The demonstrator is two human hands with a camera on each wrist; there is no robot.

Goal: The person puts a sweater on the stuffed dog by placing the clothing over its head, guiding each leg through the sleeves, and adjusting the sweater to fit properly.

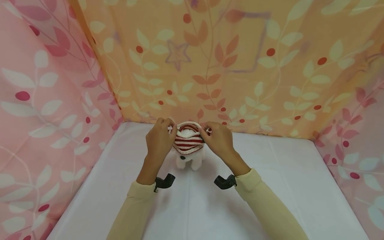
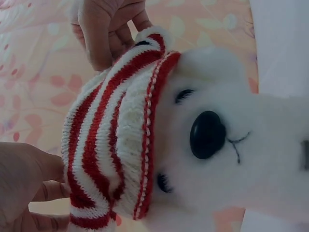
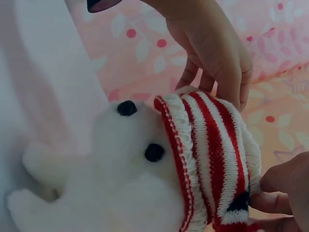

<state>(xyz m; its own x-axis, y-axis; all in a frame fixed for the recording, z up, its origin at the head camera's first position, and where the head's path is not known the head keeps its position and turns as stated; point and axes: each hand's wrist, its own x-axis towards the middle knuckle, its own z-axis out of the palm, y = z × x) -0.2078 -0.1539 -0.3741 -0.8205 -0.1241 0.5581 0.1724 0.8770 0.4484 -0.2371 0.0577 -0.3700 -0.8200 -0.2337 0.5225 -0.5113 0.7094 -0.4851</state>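
A white plush animal (image 1: 196, 161) with a black nose (image 2: 207, 135) and dark eyes stands on the white table. Over the top of its head sits a red-and-white striped knitted hat (image 1: 188, 144), whose upper edge forms an open loop with white showing inside. My left hand (image 1: 159, 140) pinches that edge on the left side. On the opposite side, my right hand (image 1: 220, 140) pinches it between thumb and fingers. The wrist views show the hat's red-trimmed lower edge lying just above the eyes, with a dark patch near my right fingertips (image 3: 266, 200).
Patterned cloth hangs around the table: an orange wall (image 1: 207, 73) close behind the plush, pink ones (image 1: 54, 116) at both sides. The white table surface (image 1: 189, 213) extends toward me. A black wrist mount (image 1: 165, 181) projects inward from each sleeve.
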